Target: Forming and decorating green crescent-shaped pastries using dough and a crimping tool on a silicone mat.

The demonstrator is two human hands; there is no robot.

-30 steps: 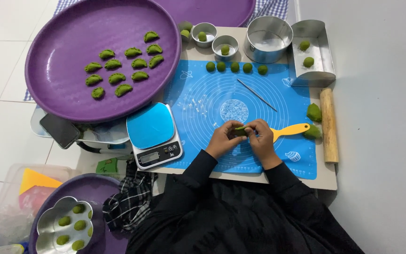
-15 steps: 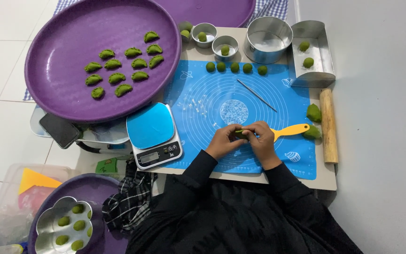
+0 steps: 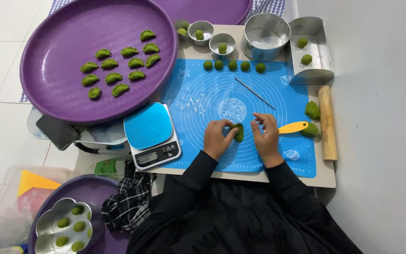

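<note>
My left hand [image 3: 218, 138] pinches a folded green dough piece [image 3: 238, 132] over the blue silicone mat [image 3: 198, 101]. My right hand [image 3: 265, 134] is just to the right of the piece, fingers curled, its fingertips a little apart from the dough. A row of several green dough balls [image 3: 233, 66] lies along the mat's far edge. A thin metal pick [image 3: 254, 93] rests on the mat. On the big purple tray [image 3: 62, 28] at the left lie several shaped green dumplings [image 3: 121, 66].
A blue kitchen scale [image 3: 151, 134] stands left of my hands. A yellow-handled scraper [image 3: 293, 127], dough lumps [image 3: 312, 110] and a wooden rolling pin [image 3: 327, 122] lie at the right. Metal bowls [image 3: 265, 35] and a metal scoop tray [image 3: 306, 51] stand behind. A flower-shaped tin [image 3: 66, 226] holds green balls low left.
Both hands held the dough piece together before; now my right hand has come slightly off it to the right and my left hand holds it alone.
</note>
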